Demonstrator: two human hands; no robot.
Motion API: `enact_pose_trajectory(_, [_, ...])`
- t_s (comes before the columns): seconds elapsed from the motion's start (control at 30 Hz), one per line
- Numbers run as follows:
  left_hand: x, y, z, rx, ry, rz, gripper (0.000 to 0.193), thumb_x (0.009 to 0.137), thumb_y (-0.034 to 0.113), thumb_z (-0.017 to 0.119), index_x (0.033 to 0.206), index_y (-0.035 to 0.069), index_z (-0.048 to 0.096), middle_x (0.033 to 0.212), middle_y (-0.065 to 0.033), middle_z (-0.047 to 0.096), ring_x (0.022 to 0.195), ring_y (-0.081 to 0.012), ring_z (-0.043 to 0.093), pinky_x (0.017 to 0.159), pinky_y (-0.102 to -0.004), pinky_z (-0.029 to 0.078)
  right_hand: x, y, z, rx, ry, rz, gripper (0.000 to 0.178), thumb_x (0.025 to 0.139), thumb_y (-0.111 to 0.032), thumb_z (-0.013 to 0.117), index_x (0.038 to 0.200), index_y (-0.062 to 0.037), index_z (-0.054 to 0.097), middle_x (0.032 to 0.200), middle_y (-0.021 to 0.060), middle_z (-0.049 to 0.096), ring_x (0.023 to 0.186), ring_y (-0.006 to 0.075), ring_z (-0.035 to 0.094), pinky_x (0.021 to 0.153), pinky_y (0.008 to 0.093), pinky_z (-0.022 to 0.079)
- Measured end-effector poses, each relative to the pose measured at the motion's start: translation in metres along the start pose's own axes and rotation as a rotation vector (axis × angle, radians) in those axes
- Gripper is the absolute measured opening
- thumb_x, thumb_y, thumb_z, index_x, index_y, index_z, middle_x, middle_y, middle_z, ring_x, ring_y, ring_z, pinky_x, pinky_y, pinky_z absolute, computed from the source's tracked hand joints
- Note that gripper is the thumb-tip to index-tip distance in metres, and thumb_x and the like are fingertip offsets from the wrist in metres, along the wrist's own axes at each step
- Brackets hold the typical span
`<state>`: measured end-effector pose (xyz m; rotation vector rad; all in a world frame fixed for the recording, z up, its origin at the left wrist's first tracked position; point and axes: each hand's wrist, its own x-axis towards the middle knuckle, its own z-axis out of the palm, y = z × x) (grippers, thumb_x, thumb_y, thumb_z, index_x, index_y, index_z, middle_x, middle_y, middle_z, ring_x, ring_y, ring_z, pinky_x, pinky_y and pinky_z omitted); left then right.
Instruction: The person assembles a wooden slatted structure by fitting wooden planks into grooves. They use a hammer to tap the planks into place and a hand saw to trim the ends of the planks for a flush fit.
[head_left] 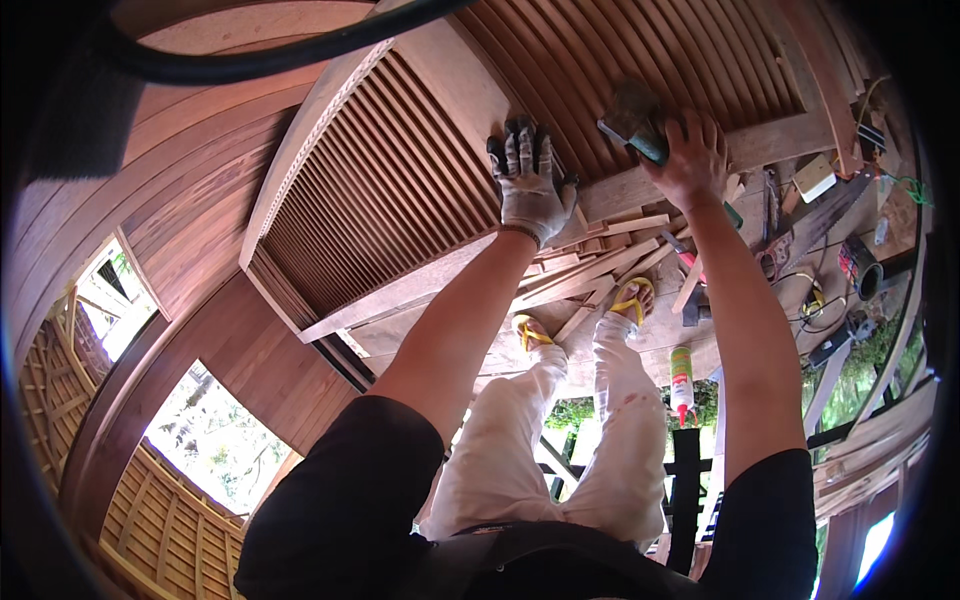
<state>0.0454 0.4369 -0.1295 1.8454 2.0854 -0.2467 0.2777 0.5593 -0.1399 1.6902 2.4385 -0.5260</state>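
My left hand [530, 185], in a grey and black work glove, lies with fingers spread on the middle upright of a slatted wooden panel [455, 85]. Bare and closed, my right hand [692, 160] grips a hammer [632, 112] with a dark blocky head and a green handle. The hammer head is over the right-hand slats [560, 70], near the panel's lower rail; whether it touches them I cannot tell. Narrow parallel slats [370, 180] also fill the left section.
Loose wooden strips [590, 265] are heaped between my feet and the panel. At right lie a handsaw [825, 215], a second hammer [771, 205], cables and a dark cylinder [860, 265]. A white and green glue bottle [681, 380] is near my leg. Plank walls [250, 370] with window openings rise at left.
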Motion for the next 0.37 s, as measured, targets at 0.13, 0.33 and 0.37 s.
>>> enact_pose_trajectory(0.13, [-0.003,-0.004,0.003,-0.127,0.065,-0.032,0.086,0.092,0.046,0.055,0.16,0.001,0.027,0.167,-0.03,0.011,0.156,-0.0472,0.004,0.126,-0.0571,-0.002,0.0,-0.007,0.004,-0.017,0.069,-0.024,0.066,0.076,-0.049,0.079,0.131,-0.0182,0.059,0.147,0.0096,0.047,0.14,0.0331,0.04,0.112,0.0539,0.038])
enact_pose_trajectory(0.33, [-0.003,-0.007,0.015,0.119,0.254,0.059,0.092,0.089,0.055,0.056,0.158,-0.001,0.03,0.166,-0.0277,0.017,0.155,-0.0461,0.007,0.125,-0.0609,-0.001,-0.089,0.004,0.021,0.231,0.679,-0.17,0.039,0.084,-0.026,0.077,0.116,-0.0062,0.067,0.109,0.0157,0.068,0.102,0.0355,0.065,0.096,0.0487,0.05])
enact_pose_trajectory(0.37, [-0.002,-0.007,0.018,0.127,0.278,0.085,0.09,0.091,0.055,0.055,0.157,-0.001,0.031,0.166,-0.0288,0.018,0.155,-0.0472,0.008,0.125,-0.0603,0.001,-0.101,0.006,0.025,0.22,0.677,-0.156,0.039,0.084,-0.026,0.077,0.116,-0.0062,0.067,0.109,0.0157,0.068,0.102,0.0355,0.065,0.096,0.0487,0.05])
